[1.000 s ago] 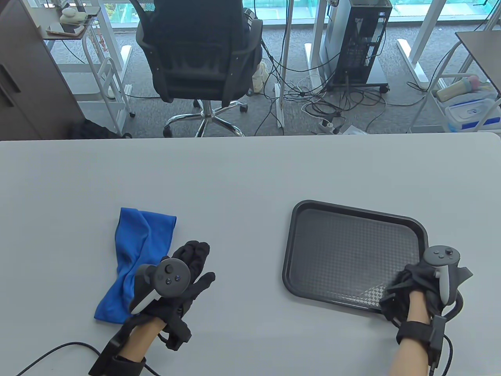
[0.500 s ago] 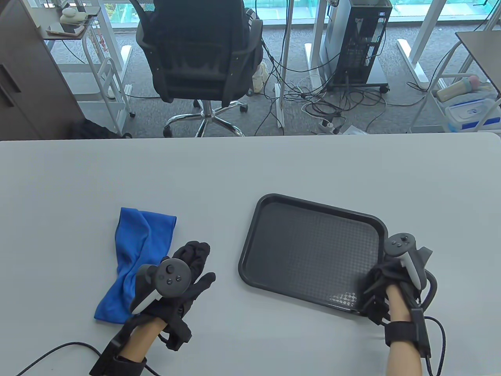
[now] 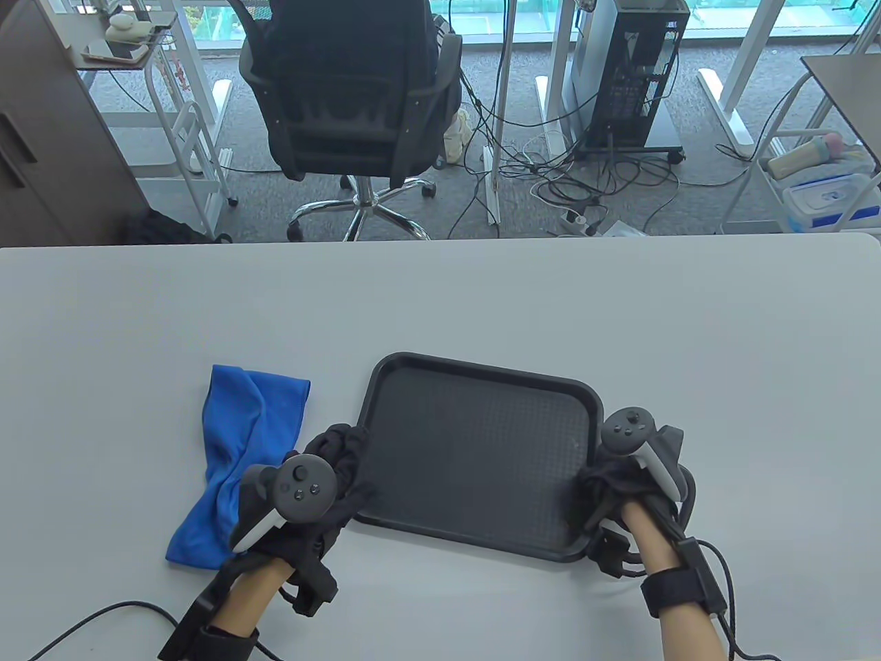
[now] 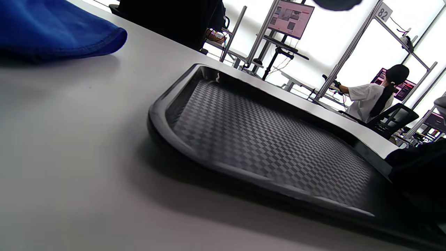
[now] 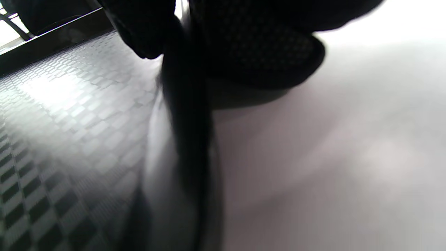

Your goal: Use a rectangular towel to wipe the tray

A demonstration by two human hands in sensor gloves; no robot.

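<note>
A black tray (image 3: 482, 366) with a checkered floor lies on the grey table at the near middle. My right hand (image 3: 590, 490) grips its near right corner; in the right wrist view the gloved fingers (image 5: 251, 52) pinch the rim (image 5: 184, 132). My left hand (image 3: 347, 463) lies open and flat on the table, fingers spread, right at the tray's left edge. A crumpled blue towel (image 3: 241, 434) lies just left of this hand, partly under it. The left wrist view shows the tray (image 4: 264, 139) close by and the towel (image 4: 52, 28) at the top left.
The table's far edge (image 3: 440, 241) runs across the middle of the table view. An office chair (image 3: 351, 89), cables and a computer tower stand on the floor beyond it. Glove cables trail off the near edge by both wrists.
My right hand has dragged the tray leftward across the table, from the right side up to my left hand. The left hand and the towel have not moved.
</note>
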